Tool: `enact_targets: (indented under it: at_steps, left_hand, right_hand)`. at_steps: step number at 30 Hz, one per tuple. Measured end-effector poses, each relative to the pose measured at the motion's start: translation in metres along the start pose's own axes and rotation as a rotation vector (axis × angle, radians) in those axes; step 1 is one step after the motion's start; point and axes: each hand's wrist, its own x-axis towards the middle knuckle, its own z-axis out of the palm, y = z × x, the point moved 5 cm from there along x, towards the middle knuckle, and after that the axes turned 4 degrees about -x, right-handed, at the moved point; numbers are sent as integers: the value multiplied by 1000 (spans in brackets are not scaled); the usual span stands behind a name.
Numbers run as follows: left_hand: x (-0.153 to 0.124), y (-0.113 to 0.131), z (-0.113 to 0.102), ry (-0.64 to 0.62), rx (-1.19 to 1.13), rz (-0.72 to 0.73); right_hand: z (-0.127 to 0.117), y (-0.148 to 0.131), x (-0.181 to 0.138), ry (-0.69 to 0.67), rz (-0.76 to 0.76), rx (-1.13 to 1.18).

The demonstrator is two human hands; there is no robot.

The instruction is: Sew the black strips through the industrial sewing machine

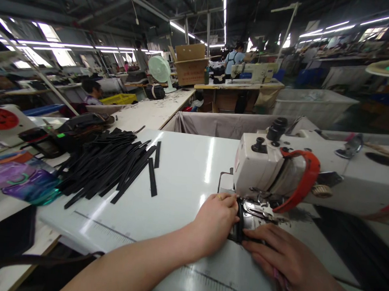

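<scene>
A narrow black fabric strip [240, 220] lies at the needle area of a white sewing machine [255, 167], on the metal plate. My left hand [216, 223], with a ring on one finger, is closed over the strip's left side, fingers bent against it. From the right, my right hand [285, 256] pinches the strip's near end with its fingertips. Something thin and pink [278, 277] shows under the right palm; its kind is not clear. The machine's presser parts [259, 211] sit just right of the strip.
A heap of black strips [108, 162] lies on the left of the white table [179, 171]. Beside it stands a purple-teal bottle [27, 181]. An orange-red guard [302, 178] curves off the machine head. Black material [353, 247] lies at the right. A person [234, 58] stands farther back.
</scene>
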Motion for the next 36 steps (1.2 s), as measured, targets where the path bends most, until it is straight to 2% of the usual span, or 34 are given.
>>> enact_targets:
  at_steps: [9, 14, 19, 25, 36]
  left_hand:
    - [3, -4, 1, 28, -34, 82]
    - [4, -4, 13, 37, 34, 93]
    - [0, 2, 22, 73, 140, 120]
    - [-5, 5, 13, 103, 166, 60]
    - [-3, 4, 8, 110, 154, 75]
  right_hand:
    - [9, 13, 2, 59, 71, -240]
    - [17, 17, 1, 65, 117, -351]
    - [18, 18, 1, 29, 136, -346]
    - [13, 16, 2, 43, 96, -329]
    - [12, 18, 0, 37, 102, -308]
